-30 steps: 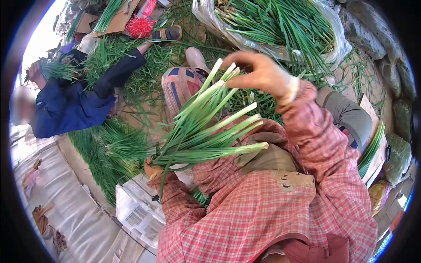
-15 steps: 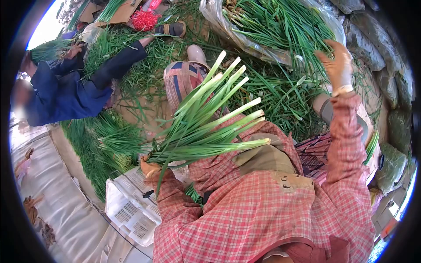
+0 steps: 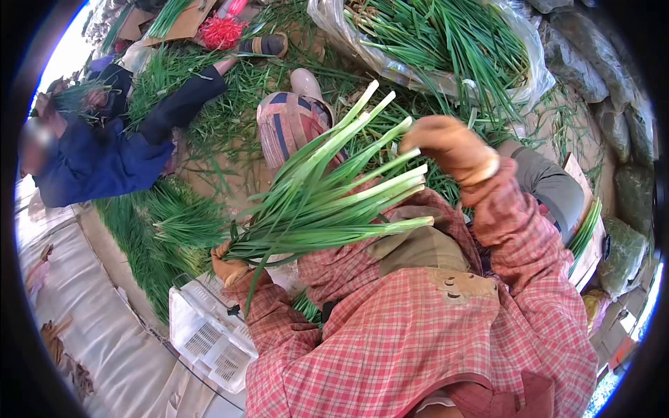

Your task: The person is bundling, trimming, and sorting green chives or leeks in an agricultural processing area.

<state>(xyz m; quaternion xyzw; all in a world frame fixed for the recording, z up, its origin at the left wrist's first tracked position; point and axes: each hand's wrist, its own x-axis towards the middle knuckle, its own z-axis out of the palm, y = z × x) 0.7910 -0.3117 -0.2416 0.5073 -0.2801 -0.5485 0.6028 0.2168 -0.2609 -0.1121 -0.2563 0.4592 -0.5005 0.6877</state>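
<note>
A bunch of long green stalks with pale white ends [image 3: 327,195] lies across my lap, its white ends fanned out toward the right. My left hand [image 3: 228,265] is closed round the leafy end of this bunch. Close to the white ends is my right hand [image 3: 446,143], gloved and blurred by motion, its fingers curled toward the stalk tips. Whether it touches or holds a stalk cannot be made out.
A plastic-lined heap of greens [image 3: 453,42] stands at the top. At left a co-worker in blue [image 3: 104,164] handles greens. A white plastic crate [image 3: 209,334] is beside my left arm. Filled plastic bags [image 3: 617,254] line the right side. Loose leaves [image 3: 244,90] litter the ground.
My right hand has come down and left from beside the plastic-lined heap to the white stalk ends. My left hand has shifted slightly left with the bunch. The co-worker's hands have moved a little.
</note>
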